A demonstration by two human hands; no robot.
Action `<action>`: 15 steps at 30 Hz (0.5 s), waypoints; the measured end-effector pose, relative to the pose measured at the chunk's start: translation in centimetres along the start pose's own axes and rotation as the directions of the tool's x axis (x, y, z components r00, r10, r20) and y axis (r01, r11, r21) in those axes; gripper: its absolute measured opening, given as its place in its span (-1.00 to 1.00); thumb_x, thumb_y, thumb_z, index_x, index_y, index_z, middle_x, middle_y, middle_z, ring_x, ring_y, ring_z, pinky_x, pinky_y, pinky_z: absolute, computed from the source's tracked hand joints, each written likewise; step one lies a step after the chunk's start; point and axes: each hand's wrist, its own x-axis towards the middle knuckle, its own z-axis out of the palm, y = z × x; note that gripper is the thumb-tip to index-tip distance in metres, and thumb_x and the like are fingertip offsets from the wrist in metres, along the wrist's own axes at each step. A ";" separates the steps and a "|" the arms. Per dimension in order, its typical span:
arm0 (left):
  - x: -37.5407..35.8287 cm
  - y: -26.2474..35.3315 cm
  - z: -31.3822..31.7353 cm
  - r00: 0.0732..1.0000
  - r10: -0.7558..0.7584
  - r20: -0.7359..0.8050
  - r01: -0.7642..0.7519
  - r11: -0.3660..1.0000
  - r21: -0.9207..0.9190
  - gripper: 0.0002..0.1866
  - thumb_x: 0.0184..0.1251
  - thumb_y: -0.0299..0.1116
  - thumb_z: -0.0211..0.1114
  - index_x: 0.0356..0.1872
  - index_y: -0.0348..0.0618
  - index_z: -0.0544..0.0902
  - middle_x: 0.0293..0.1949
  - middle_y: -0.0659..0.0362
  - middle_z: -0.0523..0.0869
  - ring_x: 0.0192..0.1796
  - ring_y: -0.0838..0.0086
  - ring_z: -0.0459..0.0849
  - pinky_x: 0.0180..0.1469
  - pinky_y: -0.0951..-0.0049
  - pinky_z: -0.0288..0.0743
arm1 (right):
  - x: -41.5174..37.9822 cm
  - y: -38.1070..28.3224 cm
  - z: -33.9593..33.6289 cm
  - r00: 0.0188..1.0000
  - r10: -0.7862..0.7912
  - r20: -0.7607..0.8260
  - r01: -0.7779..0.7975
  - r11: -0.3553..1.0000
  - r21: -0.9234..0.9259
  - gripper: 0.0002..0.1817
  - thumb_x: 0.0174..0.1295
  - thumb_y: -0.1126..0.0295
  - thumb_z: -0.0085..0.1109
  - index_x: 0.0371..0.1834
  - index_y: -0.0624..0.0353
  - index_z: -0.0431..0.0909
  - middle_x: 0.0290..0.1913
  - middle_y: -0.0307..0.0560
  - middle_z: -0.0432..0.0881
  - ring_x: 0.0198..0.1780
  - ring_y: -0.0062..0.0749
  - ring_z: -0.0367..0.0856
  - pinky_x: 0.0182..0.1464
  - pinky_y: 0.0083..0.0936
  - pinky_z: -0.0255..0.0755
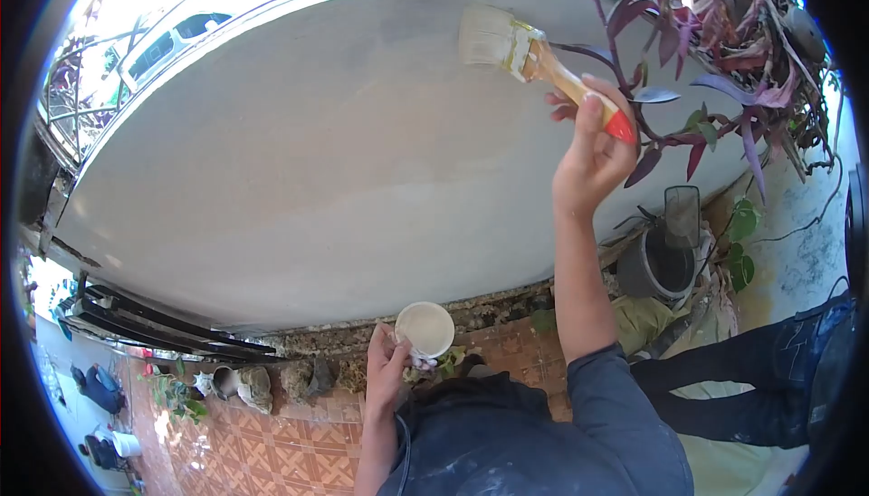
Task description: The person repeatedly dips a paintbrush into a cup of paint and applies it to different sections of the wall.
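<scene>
Before the wall [272, 152], the right hand [595, 159] closes round a brush [550, 69]; the left hand [386, 357] clasps a cup [425, 329]. Keep strokes light, even.

A trailing plant with purple leaves [735, 25] fills the upper right, a round grey bucket [634, 274] sits lower down, a white vehicle with dark windows [181, 44] shows upper left, and orange-brown patterned floor tiles [272, 446] spread below.
</scene>
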 end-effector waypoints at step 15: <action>-1.5 -0.7 1.5 0.999 0.009 -0.050 -0.009 1.000 0.008 -0.84 0.45 -0.54 0.05 -0.08 -0.19 0.27 -0.37 0.04 0.65 -0.41 0.37 0.72 -0.37 0.44 0.65 | 2.9 1.5 -1.8 0.999 -0.052 0.010 0.052 0.998 0.030 -0.76 0.41 0.47 0.08 0.00 0.45 0.51 -0.23 0.06 0.64 -0.31 -0.35 0.68 -0.32 -0.53 0.58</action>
